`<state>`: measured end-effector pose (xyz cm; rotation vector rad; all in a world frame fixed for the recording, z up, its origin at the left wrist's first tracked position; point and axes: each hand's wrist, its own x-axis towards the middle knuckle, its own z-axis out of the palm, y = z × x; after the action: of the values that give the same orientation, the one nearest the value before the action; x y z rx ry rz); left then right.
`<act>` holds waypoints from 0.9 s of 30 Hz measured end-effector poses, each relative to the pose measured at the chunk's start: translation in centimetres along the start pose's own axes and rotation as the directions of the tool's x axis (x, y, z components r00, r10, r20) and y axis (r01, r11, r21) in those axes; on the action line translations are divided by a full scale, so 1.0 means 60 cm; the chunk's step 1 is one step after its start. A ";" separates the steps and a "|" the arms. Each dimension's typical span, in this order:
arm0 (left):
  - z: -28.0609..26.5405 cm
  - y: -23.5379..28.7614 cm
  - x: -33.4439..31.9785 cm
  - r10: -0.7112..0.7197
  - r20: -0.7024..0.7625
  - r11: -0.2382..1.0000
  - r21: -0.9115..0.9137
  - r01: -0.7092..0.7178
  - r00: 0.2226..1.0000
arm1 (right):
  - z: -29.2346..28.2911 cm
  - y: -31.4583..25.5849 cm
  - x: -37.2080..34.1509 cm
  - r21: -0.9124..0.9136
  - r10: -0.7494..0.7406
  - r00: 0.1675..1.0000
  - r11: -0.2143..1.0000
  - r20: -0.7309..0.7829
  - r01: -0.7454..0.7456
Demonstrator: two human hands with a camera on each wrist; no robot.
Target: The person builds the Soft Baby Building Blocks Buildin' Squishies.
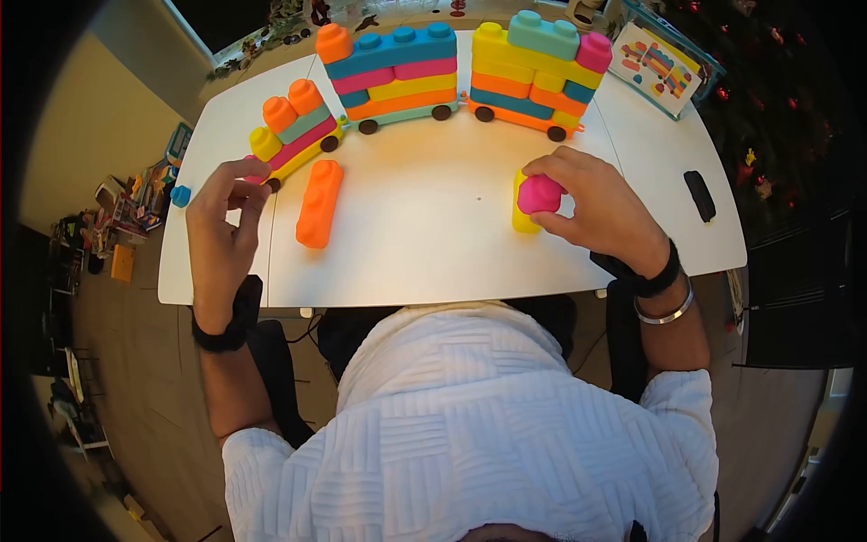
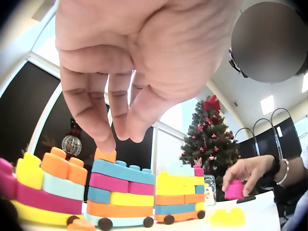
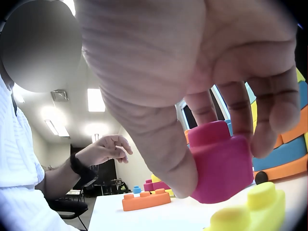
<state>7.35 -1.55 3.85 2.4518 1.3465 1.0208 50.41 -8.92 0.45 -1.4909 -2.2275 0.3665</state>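
Note:
My right hand [image 1: 601, 203] pinches a pink one-stud toy block [image 3: 221, 163] between thumb and fingers. That block overlaps a long yellow block [image 1: 523, 221] in the head view; the right wrist view shows it held above the table beside the yellow studs. My left hand [image 1: 221, 221] holds nothing, its fingers loosely bent near the front of the smallest block car [image 1: 302, 149]. A pink block [image 2: 6, 179] sits at that car's end, partly behind my left fingers in the head view. An orange long block [image 1: 319, 204] lies on the table to the right of my left hand.
Two taller block cars on wheels, one on the left [image 1: 393, 79] and one on the right [image 1: 533, 77], stand behind. A clear box [image 1: 664, 63] with a picture card is at the back right, a black object [image 1: 699, 196] at the right edge. A blue block [image 1: 181, 196] appears beyond the left edge.

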 end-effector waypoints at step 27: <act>-0.149 -0.690 0.012 -0.439 -0.024 0.750 0.540 0.381 0.898 | 0.024 -0.009 0.012 -0.131 0.115 0.977 0.987 0.179 -0.092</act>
<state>-26.36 21.48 -7.40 2.3018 2.2475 0.4337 49.07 -8.44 -0.41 -1.7044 -2.3595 0.4252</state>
